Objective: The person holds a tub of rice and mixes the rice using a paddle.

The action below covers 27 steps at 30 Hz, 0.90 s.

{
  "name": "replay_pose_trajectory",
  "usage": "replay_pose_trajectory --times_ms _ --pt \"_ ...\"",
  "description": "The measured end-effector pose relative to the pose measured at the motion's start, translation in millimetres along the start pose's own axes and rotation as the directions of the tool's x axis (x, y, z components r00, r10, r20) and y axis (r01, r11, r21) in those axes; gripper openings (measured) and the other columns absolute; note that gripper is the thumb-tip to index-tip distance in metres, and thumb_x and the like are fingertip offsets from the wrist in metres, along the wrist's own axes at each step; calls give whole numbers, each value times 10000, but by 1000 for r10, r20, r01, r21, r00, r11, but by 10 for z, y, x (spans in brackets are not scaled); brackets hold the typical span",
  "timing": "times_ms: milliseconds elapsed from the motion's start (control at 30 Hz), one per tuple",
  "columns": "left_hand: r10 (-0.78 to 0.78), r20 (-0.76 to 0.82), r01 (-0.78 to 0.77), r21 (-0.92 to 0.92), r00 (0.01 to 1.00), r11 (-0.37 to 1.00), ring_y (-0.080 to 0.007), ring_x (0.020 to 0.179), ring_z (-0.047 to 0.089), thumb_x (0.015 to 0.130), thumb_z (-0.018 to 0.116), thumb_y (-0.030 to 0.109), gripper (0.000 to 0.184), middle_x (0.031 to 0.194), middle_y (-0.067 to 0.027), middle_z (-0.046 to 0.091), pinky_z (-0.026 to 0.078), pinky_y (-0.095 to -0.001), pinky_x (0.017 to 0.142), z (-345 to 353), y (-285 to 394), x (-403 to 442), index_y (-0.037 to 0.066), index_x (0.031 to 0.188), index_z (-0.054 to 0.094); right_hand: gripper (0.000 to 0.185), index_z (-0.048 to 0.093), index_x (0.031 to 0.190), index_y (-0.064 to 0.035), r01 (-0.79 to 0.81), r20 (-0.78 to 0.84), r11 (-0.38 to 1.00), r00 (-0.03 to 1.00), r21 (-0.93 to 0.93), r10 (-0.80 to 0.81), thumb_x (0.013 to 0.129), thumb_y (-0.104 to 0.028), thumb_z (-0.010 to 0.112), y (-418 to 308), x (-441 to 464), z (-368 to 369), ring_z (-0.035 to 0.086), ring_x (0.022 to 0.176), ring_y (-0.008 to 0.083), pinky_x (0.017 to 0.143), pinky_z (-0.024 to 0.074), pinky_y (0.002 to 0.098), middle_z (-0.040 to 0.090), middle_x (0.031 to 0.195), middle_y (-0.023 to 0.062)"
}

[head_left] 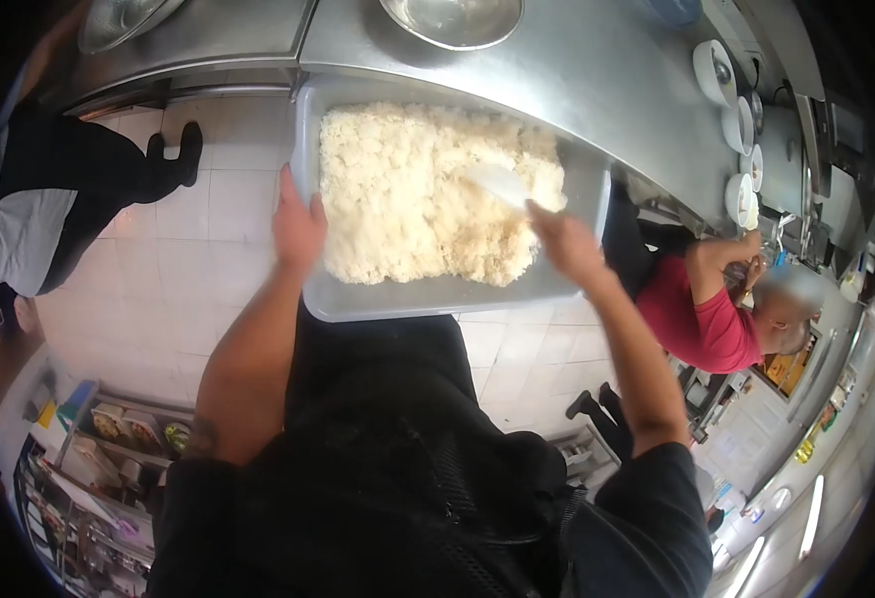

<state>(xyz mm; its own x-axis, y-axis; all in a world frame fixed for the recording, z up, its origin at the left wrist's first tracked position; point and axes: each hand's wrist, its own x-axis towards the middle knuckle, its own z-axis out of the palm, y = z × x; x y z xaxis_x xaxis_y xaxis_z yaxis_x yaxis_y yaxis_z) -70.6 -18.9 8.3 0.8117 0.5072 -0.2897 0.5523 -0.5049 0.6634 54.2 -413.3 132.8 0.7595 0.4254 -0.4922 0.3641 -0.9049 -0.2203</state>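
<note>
A grey rectangular tub (358,302) holds a thick, lumpy layer of white rice (398,194). It sits at the edge of the steel counter, in front of my body. My left hand (299,224) grips the tub's left wall, with the thumb near the rim. Over the right part of the rice, my right hand (563,242) is closed on a white scoop (499,183), whose blade touches the rice. The right hand is slightly blurred.
The steel counter (577,70) bears a metal bowl (454,18) and, at right, several white bowls (737,130). A person in a red shirt (702,309) works at right. Another person in dark trousers (99,179) stands at left. Shelves (124,439) are at lower left.
</note>
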Motion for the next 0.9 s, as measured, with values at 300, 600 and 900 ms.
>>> replay_pose_trajectory --times_ms 300,600,900 --pt "-11 -28 13 65 1000 998 -472 1054 644 926 618 163 725 1186 -280 655 526 -511 907 -9 88 -25 65 1542 248 368 555 1326 -48 118 275 846 961 -520 35 961 -80 521 -259 1326 -28 715 938 334 803 591 451 692 1056 188" --pt "4 -20 -2 74 1000 997 -469 1052 645 935 613 176 721 1198 -282 651 528 -506 899 21 9 -18 54 1542 243 487 533 1434 -205 -31 153 915 983 -402 101 957 -237 623 -53 285 -740 715 896 332 772 586 427 694 966 179" --pt "-24 -30 27 108 999 994 -471 1073 639 938 607 172 717 1214 -286 643 522 -509 908 8 53 -77 45 1542 241 284 661 1179 -71 -29 247 906 958 -421 145 930 -56 525 -181 1039 86 714 973 330 847 586 437 714 1025 165"
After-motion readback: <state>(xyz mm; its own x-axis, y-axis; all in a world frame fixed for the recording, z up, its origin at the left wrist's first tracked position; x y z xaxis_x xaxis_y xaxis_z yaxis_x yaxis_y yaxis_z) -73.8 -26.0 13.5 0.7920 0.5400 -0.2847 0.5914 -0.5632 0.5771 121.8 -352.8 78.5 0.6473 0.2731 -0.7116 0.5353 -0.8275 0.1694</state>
